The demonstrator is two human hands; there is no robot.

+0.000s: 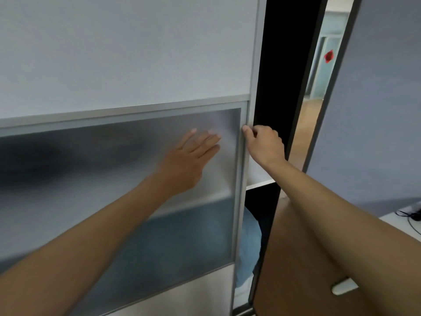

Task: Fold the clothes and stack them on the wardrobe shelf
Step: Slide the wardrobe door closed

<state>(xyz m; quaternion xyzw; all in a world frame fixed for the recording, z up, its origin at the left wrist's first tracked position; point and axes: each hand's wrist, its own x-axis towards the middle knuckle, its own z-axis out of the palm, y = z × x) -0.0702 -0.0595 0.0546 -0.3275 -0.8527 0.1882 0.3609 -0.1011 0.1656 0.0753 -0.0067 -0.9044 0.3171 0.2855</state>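
Observation:
A sliding wardrobe door (127, 65) with a frosted middle panel (102, 160) fills the left of the view. My left hand (189, 158) lies flat with straight fingers on the frosted panel. My right hand (264, 144) grips the door's metal right edge (245, 169), thumb on the front. A narrow gap right of the edge shows a white shelf (259, 184) and light blue clothes (249, 247) below it. More blue shows dimly through the frosted panel.
A dark wardrobe side panel (280, 65) stands right of the gap. A brown wooden board (296, 258) with a white handle (344, 288) is at lower right. A grey wall (376, 110) and a white surface with black cables (410, 215) lie to the right.

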